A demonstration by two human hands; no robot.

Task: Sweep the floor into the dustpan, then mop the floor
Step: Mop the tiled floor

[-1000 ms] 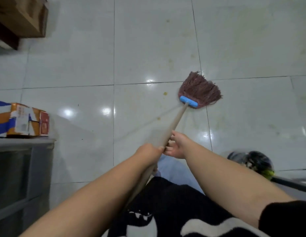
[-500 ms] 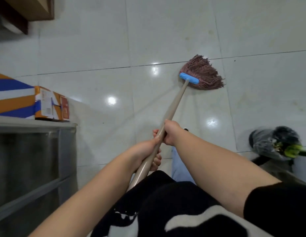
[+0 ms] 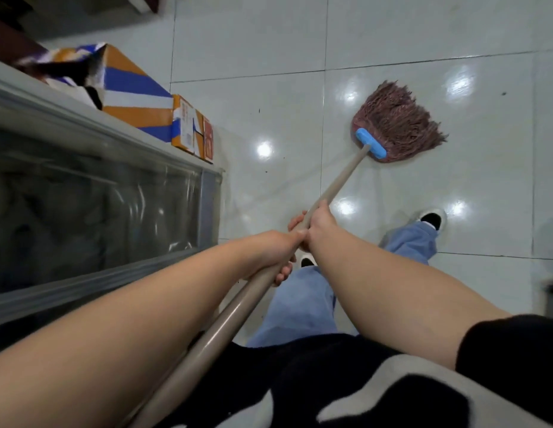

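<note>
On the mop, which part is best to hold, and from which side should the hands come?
Hold the mop by its long beige handle, never the strand head lying flat on the floor. The handle slants up toward the person, so come from above and wrap it, as the left hand and right hand do.

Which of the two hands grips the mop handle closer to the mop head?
The right hand; it grips the beige mop handle nearer the reddish-brown mop head, ahead of the left hand.

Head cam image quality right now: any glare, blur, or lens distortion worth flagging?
Head view: bright specular spots of ceiling light on the glossy tile floor; motion smear on the orange-and-blue box and top-left corner; wide-angle stretch at the frame edges; mop head and both hands' grip on the handle stay reasonably sharp.
</note>
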